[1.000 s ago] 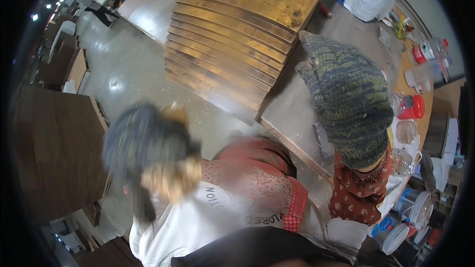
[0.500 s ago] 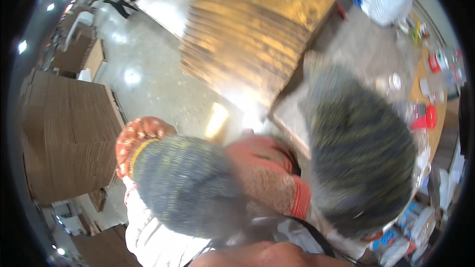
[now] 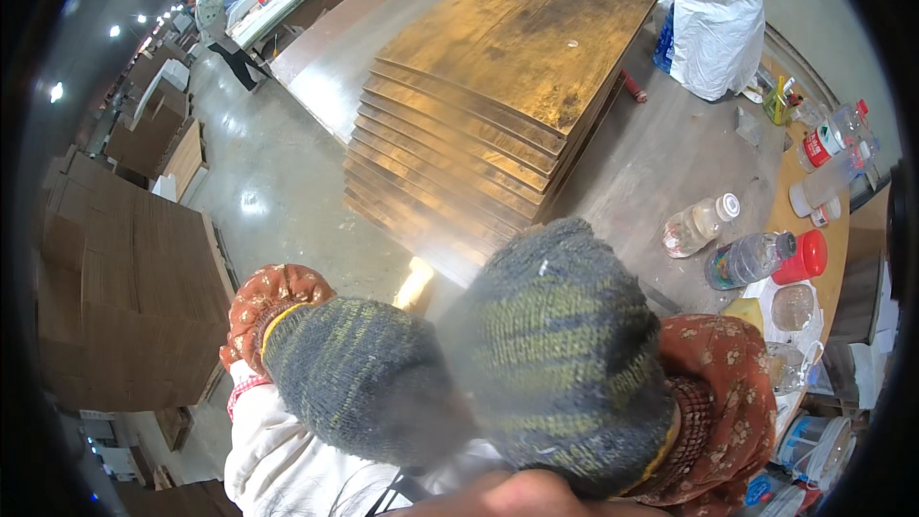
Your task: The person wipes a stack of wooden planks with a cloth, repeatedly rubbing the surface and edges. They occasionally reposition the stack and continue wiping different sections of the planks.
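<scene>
My left hand and my right hand wear grey and yellow-green striped knitted gloves with yellow edges. Both are close in front of me, side by side, with the backs of the gloves showing. Their fingers are bent out of sight or blurred where the hands come near each other, so whatever they may hold is hidden. Red flower-patterned sleeves cover both forearms. Beyond my right hand, a stack of brown wood-look boards lies slightly fanned on the worktable; the glove's top overlaps the stack's near corner in the picture.
Clear bottles, a red-lidded jar and a white bag stand along the right side. At left rise stacks of brown cardboard. A person stands at a far table, upper left.
My right hand has moved left and inward, from over the table's right side to beside my left hand. The left hand has barely moved. The view has tilted up a little.
</scene>
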A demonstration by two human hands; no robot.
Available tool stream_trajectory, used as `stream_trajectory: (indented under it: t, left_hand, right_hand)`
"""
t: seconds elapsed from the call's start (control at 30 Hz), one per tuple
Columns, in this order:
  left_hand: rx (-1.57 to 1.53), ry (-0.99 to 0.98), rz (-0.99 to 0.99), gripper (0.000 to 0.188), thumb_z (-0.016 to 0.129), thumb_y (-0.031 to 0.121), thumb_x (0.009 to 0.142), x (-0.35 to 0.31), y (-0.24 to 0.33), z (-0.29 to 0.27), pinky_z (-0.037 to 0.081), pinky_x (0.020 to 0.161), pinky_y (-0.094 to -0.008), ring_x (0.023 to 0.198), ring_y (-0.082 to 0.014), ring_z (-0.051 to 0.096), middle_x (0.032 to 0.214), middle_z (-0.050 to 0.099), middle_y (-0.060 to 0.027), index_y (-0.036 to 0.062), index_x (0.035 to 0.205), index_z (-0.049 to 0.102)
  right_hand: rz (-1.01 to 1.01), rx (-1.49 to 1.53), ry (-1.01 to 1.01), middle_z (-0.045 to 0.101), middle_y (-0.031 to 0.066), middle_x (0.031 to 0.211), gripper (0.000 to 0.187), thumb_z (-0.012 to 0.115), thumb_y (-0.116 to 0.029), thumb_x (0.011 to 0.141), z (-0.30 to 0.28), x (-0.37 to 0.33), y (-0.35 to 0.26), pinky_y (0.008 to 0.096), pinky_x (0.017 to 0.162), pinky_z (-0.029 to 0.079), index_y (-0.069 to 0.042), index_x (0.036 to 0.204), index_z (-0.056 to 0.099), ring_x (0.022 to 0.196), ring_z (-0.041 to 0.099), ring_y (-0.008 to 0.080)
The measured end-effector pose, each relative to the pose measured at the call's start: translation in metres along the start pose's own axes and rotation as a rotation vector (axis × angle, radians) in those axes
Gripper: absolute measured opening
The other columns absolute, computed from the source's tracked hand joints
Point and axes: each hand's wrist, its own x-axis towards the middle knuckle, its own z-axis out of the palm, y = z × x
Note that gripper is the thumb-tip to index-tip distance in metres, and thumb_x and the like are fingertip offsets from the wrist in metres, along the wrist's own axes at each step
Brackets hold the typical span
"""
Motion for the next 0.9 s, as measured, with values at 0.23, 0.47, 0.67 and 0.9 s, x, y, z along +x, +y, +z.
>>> stream_trajectory:
  t: [0.23, 0.47, 0.67, 0.9]
  left_hand:
    - [0.015, -0.018, 0.027, 0.038, 0.064, 0.009, 0.092, 0.013, 0.009, 0.002, 0.054, 0.086, -0.0361, 0.101, -0.0255, 0.067, 0.118, 0.065, -0.0196, -0.0044, 0.127, 0.058]
    - [0.0, 0.026, 0.033, 0.04, 0.064, 0.009, 0.092, 0.005, 0.007, -0.007, 0.054, 0.088, -0.0363, 0.103, -0.026, 0.066, 0.119, 0.065, -0.0203, -0.0052, 0.129, 0.057]
    - [-0.029, 0.06, 0.053, 0.042, 0.065, 0.009, 0.092, 0.002, 0.001, -0.016, 0.054, 0.089, -0.0364, 0.105, -0.0265, 0.066, 0.121, 0.065, -0.0209, -0.0058, 0.13, 0.056]
    - [-0.031, 0.202, 0.116, 0.044, 0.066, 0.009, 0.092, 0.004, 0.012, -0.04, 0.054, 0.09, -0.0366, 0.107, -0.0271, 0.066, 0.122, 0.064, -0.0217, -0.0066, 0.131, 0.055]
  right_hand:
    - [0.011, -0.004, 0.019, 0.064, 0.0149, 0.12, 0.038, 0.059, -0.025, 0.094, -0.009, -0.001, 0.001, 0.0407, 0.1, 0.044, -0.008, 0.127, 0.061, 0.113, 0.059, 0.0317]
    - [0.015, -0.036, -0.002, 0.064, 0.0145, 0.12, 0.037, 0.059, -0.025, 0.094, -0.005, 0.0, 0.013, 0.0404, 0.099, 0.045, -0.008, 0.127, 0.061, 0.113, 0.059, 0.0316]
    - [0.005, -0.094, 0.015, 0.064, 0.0143, 0.12, 0.037, 0.059, -0.025, 0.093, -0.002, 0.033, 0.029, 0.0402, 0.099, 0.045, -0.009, 0.127, 0.061, 0.112, 0.059, 0.0316]
    - [0.161, 0.035, -0.041, 0.065, 0.0131, 0.118, 0.04, 0.058, -0.034, 0.093, 0.013, 0.092, 0.026, 0.0396, 0.096, 0.046, -0.009, 0.124, 0.063, 0.11, 0.06, 0.0316]
